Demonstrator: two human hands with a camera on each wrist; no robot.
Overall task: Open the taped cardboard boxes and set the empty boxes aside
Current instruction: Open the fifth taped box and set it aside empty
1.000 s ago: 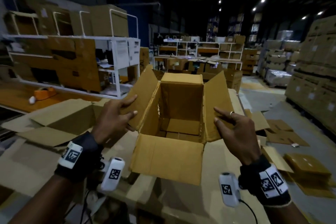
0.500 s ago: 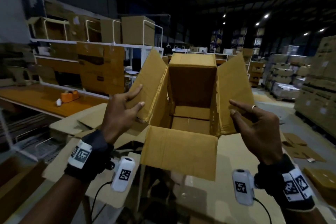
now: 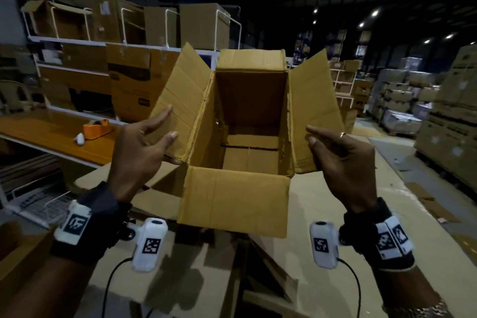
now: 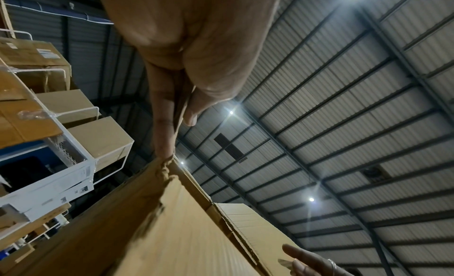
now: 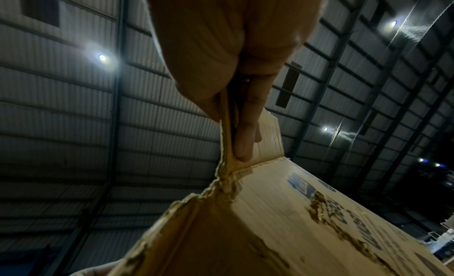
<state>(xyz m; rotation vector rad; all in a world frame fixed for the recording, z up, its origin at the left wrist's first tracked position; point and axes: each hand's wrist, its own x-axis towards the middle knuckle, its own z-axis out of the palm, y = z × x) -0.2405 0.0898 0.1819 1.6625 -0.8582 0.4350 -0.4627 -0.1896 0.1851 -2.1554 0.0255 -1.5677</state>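
An open, empty cardboard box hangs in the air in front of me, all flaps spread out. My left hand pinches the lower edge of its left side flap between thumb and fingers. The left wrist view shows that hand with the flap edge between its fingers. My right hand, with a ring on one finger, pinches the right side flap. In the right wrist view, the fingers lie on the flap's outer face above the printed box wall.
Flattened cardboard sheets cover the table below the box. A white shelf rack full of boxes stands at the left, behind a wooden bench with an orange tape dispenser. Palletised box stacks line the right side.
Both hands have lifted the box off the table and raised it higher, keeping hold of the side flaps. My view has turned to the left.
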